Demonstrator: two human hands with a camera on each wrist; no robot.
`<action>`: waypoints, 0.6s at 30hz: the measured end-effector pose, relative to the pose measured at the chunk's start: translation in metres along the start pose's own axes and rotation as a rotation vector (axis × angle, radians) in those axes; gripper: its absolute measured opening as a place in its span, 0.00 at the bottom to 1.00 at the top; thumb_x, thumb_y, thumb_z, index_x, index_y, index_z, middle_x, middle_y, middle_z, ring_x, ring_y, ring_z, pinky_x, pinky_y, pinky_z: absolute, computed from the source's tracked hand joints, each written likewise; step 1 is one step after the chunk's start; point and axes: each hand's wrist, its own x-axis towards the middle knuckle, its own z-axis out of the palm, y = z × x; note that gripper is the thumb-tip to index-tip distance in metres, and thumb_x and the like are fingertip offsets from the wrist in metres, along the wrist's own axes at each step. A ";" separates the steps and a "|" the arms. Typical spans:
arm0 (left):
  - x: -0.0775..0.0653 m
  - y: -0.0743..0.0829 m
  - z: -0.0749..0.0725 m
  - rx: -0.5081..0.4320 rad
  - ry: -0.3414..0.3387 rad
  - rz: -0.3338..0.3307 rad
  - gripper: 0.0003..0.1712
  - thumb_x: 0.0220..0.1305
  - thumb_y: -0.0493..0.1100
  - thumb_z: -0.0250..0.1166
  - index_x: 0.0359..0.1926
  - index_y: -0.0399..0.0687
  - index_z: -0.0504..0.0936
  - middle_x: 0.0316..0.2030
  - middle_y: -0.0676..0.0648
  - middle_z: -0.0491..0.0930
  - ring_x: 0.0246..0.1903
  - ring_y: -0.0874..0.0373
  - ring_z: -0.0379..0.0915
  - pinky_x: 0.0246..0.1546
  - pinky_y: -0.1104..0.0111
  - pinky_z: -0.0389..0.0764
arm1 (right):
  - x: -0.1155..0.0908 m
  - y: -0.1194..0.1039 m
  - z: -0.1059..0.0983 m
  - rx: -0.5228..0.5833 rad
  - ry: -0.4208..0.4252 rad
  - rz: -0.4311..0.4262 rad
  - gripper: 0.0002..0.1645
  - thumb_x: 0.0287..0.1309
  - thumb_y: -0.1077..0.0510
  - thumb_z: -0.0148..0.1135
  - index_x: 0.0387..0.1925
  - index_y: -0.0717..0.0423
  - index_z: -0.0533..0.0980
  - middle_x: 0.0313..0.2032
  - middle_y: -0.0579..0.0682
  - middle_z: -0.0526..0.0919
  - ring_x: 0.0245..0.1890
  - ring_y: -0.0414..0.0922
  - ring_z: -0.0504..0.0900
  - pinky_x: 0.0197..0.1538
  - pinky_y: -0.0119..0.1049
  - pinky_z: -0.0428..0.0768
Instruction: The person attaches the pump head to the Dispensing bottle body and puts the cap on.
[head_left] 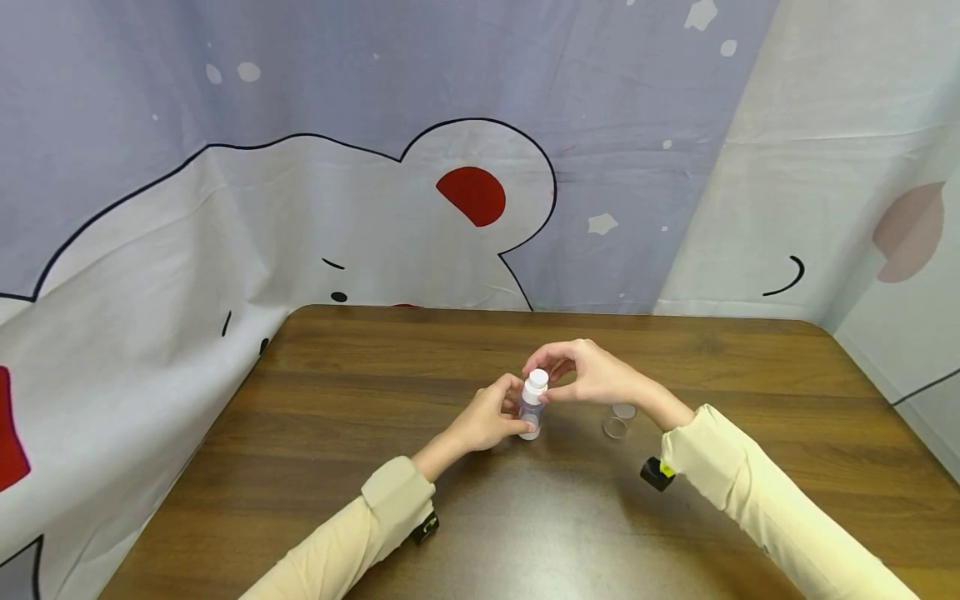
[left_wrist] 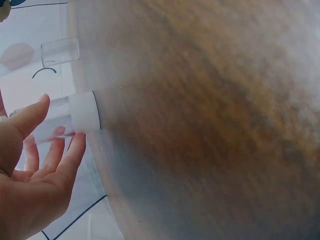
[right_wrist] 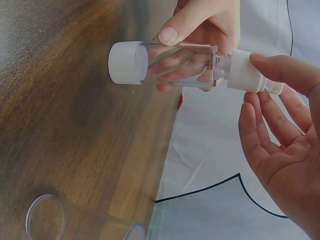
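Observation:
A small clear pump bottle (head_left: 531, 408) with a white base (right_wrist: 125, 62) stands upright at the table's middle. My left hand (head_left: 483, 417) holds its transparent body low down, thumb on the near side and fingers behind. At the top, my right hand (head_left: 596, 375) pinches the white pump head (right_wrist: 245, 70) between thumb and fingertips. Clear neck threads show between the pump head's collar and the bottle's shoulder in the right wrist view. Just right of the bottle, a clear cylindrical cap (left_wrist: 61, 51) stands on the table, below the right wrist in the head view.
The brown wooden table (head_left: 360, 367) has rounded far corners. Behind it and along its sides hangs a patterned cloth (head_left: 390, 217). Black wrist devices sit under both cream sleeves (head_left: 720, 467), close over the tabletop.

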 end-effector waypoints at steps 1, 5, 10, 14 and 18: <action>0.000 0.000 0.000 -0.001 -0.001 0.000 0.25 0.56 0.32 0.69 0.52 0.35 0.68 0.49 0.35 0.79 0.48 0.45 0.80 0.48 0.65 0.84 | 0.000 0.001 0.000 -0.004 -0.005 -0.005 0.18 0.49 0.65 0.71 0.45 0.57 0.79 0.41 0.51 0.85 0.38 0.41 0.83 0.46 0.38 0.85; 0.000 0.000 0.000 0.000 -0.002 -0.002 0.25 0.56 0.32 0.69 0.52 0.34 0.68 0.49 0.34 0.78 0.49 0.44 0.79 0.48 0.65 0.84 | 0.000 0.003 0.001 -0.011 -0.021 -0.024 0.18 0.51 0.64 0.70 0.45 0.59 0.79 0.42 0.52 0.84 0.39 0.41 0.83 0.47 0.38 0.85; 0.001 -0.001 0.000 0.001 0.000 -0.006 0.26 0.56 0.32 0.69 0.52 0.34 0.68 0.51 0.34 0.77 0.50 0.43 0.79 0.49 0.65 0.83 | 0.000 0.003 0.003 -0.014 -0.030 -0.027 0.17 0.51 0.65 0.69 0.45 0.59 0.79 0.42 0.52 0.84 0.39 0.42 0.83 0.47 0.36 0.85; 0.002 -0.002 0.000 -0.001 0.004 0.006 0.26 0.55 0.31 0.69 0.52 0.33 0.68 0.50 0.34 0.78 0.50 0.42 0.78 0.49 0.63 0.83 | 0.000 0.002 0.003 -0.016 -0.033 -0.023 0.18 0.51 0.66 0.69 0.46 0.60 0.78 0.42 0.51 0.84 0.40 0.42 0.83 0.48 0.36 0.84; 0.001 -0.001 0.000 -0.009 0.003 0.008 0.25 0.56 0.31 0.69 0.52 0.33 0.68 0.49 0.34 0.78 0.50 0.41 0.79 0.49 0.62 0.83 | 0.000 0.003 0.004 -0.021 -0.034 -0.024 0.19 0.51 0.67 0.69 0.47 0.61 0.78 0.42 0.52 0.84 0.41 0.41 0.83 0.48 0.35 0.84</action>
